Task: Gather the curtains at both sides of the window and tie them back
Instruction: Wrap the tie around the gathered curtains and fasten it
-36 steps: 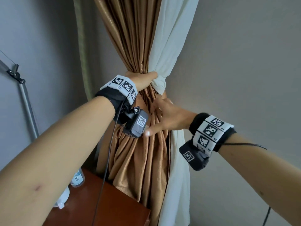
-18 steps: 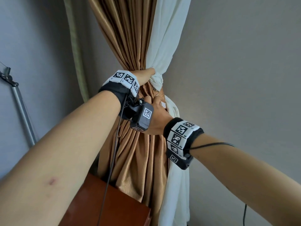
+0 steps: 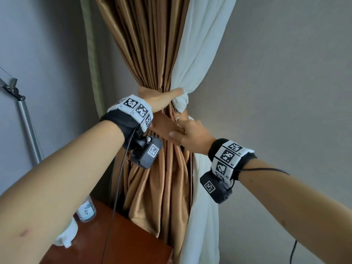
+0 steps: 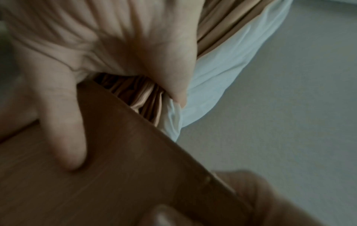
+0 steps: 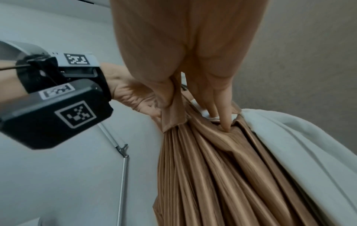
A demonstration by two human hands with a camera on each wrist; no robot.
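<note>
The left hand (image 3: 163, 100) squeezes the brown curtain (image 3: 152, 44) and white sheer (image 3: 200, 44) into one bundle by the wall corner, freeing the right hand (image 3: 192, 134) to pinch the tieback band (image 3: 163, 126) (brown too) — likely wrapping it round.

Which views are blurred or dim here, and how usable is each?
Head view: sharp, evenly lit, wide-angle bend at the edges; left hand grips the gathered brown pleated curtain. Left wrist view: dim, soft, the brown fabric tie-back band smeared. Right wrist view: brighter, slight blur; right hand close to the lens.
</note>
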